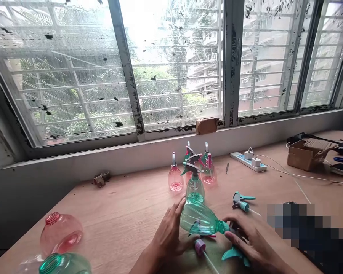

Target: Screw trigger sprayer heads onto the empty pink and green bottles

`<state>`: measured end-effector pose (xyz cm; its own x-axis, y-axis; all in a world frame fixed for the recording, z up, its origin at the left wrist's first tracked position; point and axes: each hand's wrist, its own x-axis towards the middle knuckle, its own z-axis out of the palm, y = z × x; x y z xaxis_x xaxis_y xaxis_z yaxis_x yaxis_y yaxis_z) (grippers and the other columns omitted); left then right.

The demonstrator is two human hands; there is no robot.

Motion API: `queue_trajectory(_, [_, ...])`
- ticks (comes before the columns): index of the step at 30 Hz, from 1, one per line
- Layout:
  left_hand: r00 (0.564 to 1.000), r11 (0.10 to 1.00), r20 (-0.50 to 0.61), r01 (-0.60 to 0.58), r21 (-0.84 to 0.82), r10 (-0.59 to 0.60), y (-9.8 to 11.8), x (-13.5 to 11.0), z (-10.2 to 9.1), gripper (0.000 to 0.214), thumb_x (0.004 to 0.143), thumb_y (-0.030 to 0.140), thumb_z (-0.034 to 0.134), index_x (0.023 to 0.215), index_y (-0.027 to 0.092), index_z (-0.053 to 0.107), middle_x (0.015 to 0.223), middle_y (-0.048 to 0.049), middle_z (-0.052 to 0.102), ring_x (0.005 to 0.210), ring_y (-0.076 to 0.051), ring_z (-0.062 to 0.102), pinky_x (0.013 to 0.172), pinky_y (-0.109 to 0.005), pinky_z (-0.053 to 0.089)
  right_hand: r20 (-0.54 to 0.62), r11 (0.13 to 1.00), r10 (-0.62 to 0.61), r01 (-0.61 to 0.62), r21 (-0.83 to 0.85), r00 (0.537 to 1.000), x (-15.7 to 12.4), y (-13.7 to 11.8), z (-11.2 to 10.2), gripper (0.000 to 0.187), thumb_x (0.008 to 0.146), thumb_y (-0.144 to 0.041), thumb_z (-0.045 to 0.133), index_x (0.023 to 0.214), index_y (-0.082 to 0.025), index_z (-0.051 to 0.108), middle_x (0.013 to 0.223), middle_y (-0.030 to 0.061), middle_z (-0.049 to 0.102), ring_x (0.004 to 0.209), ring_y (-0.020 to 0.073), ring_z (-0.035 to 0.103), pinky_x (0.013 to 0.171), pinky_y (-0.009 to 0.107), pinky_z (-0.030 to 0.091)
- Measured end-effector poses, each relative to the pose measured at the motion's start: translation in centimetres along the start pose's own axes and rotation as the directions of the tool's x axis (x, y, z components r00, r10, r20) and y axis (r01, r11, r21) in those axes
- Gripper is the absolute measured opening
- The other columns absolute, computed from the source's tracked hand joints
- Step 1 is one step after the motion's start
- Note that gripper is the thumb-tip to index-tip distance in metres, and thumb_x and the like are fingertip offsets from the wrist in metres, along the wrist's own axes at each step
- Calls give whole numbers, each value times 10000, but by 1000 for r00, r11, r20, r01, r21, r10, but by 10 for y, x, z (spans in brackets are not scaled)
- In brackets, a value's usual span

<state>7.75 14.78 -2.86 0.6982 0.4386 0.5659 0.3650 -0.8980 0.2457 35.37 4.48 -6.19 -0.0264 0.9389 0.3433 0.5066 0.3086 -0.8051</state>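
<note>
My left hand (167,236) wraps round the wide end of a green plastic spray bottle (198,219) that lies tilted on its side over the wooden table (125,205). My right hand (250,241) is closed around the bottle's neck and its green trigger head (236,254). Just below the bottle lies a loose purple spray cap with a white dip tube (201,249). A second loose green-and-grey trigger head (241,201) rests on the table to the right of the bottle.
Several assembled pink and green spray bottles (193,173) stand near the window ledge. Headless pink (60,234) and green (64,263) bottles lie at the near left. A power strip (247,160), a cardboard box (307,154) and cables sit at the right.
</note>
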Motion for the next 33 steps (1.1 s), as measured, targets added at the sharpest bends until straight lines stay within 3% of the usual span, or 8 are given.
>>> queue_trajectory(5, [998, 997, 4, 61, 47, -61, -4, -2, 5, 1136, 812, 373, 796, 1587, 311, -32, 1595, -180, 395, 1417, -413, 443, 1120, -649, 413, -14, 1000, 8, -8, -28, 1000, 1, 7, 2, 310, 924, -435, 634, 1137, -217, 579, 974, 77, 707, 847, 247, 668, 680, 316, 538])
queue_trajectory(10, [999, 998, 28, 47, -36, -46, -6, -2, 2, 1078, 845, 422, 757, 1587, 302, -16, 1613, -183, 358, 1451, -403, 399, 1140, -622, 410, -38, 999, 3, -1, 45, 999, -2, 3, 4, 254, 924, -424, 626, 1090, -232, 616, 1077, 82, 681, 905, 242, 648, 731, 318, 529])
queue_trajectory(16, [991, 990, 107, 90, -111, -78, -11, -5, 3, 1064, 868, 411, 744, 1581, 290, -37, 1623, -222, 317, 1474, -412, 354, 1159, -638, 372, -10, 978, 133, -129, 165, 991, -6, 0, 6, 368, 916, -561, 596, 1076, -237, 667, 869, 26, 641, 767, 214, 612, 645, 294, 504])
queue_trajectory(22, [993, 988, 80, 91, -126, -81, -9, 1, 4, 1018, 881, 414, 724, 1578, 296, -8, 1612, -217, 343, 1454, -406, 395, 1146, -645, 382, 41, 987, 100, -105, 124, 994, 0, -16, 0, 400, 969, -566, 498, 1045, -209, 663, 820, 7, 599, 690, 181, 552, 632, 289, 458])
queue_trajectory(28, [993, 997, 95, 70, -42, -66, -9, -3, 4, 1031, 873, 503, 708, 1585, 285, -4, 1593, -231, 373, 1451, -428, 390, 1123, -644, 412, 16, 987, 101, -102, 122, 995, 0, -8, 0, 367, 822, -513, 717, 982, -202, 608, 841, 10, 604, 767, 207, 577, 686, 293, 472])
queue_trajectory(33, [994, 999, 98, 45, -26, -43, -5, -4, 1, 1059, 869, 536, 702, 1584, 273, -33, 1583, -234, 385, 1469, -410, 365, 1140, -614, 410, 60, 982, 137, -144, 121, 989, -1, -9, 0, 394, 862, -578, 644, 936, -192, 660, 815, 14, 609, 751, 205, 578, 665, 286, 465])
